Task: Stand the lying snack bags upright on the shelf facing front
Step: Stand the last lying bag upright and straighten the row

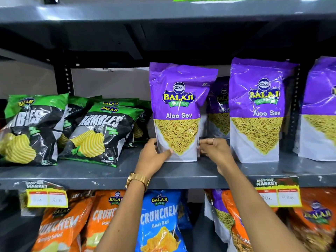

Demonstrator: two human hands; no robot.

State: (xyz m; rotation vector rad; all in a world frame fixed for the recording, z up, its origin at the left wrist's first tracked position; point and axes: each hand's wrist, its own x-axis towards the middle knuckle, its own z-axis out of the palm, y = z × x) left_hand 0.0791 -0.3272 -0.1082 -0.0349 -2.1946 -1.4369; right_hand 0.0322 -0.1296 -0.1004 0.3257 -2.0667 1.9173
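A purple Aloo Sev bag stands upright and faces front in the middle of the grey shelf. My left hand grips its lower left edge, thumb on the front. My right hand holds its lower right edge. A second Aloo Sev bag stands upright to the right, with a third set back between them and another at the right edge. Green and black Rumbles bags lean back at the left, fronts showing.
Another Rumbles bag leans at the far left. The shelf below holds orange bags and a blue Crunchem bag. Yellow price tags hang on the shelf edge. An upper shelf is close overhead.
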